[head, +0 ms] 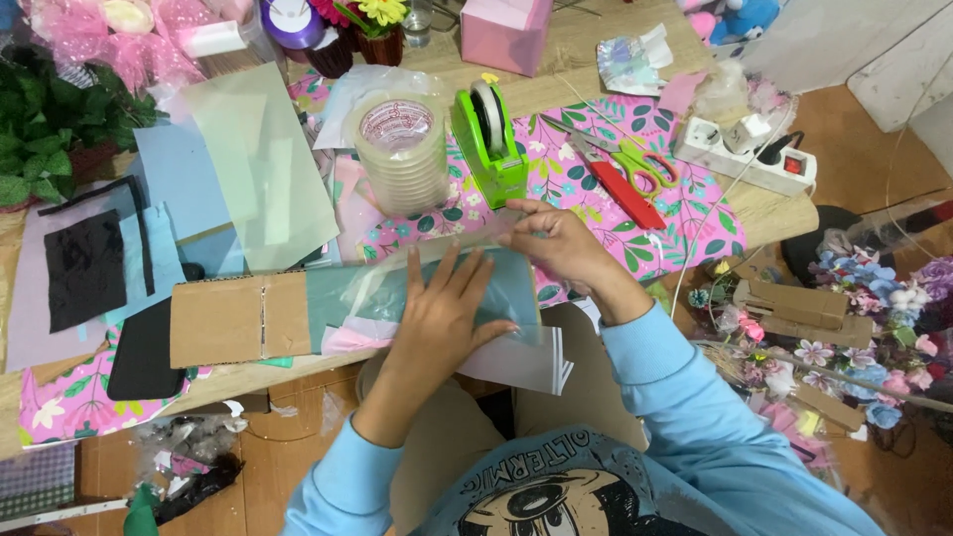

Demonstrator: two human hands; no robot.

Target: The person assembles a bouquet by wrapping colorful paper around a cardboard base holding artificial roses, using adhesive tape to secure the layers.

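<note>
My table point(566, 60) is largely hidden under paper sheets and a floral wrapping sheet point(685, 213); its left and far edges run out of view. At the near edge, a teal sheet in clear film point(496, 283) lies partly off the table, over my lap; its film edges are hard to trace. My left hand point(442, 318) lies flat on it, fingers spread apart, covering its centre. My right hand point(556, 243) pinches the sheet's far edge, fingertips together on the film. A brown cardboard strip point(238, 320) lies to its left along the near edge. Behind the hands stand a stack of clear tape rolls point(400, 154) and a green tape dispenser point(489, 139). Green-handled scissors point(635, 164) lie near the right edge.
</note>
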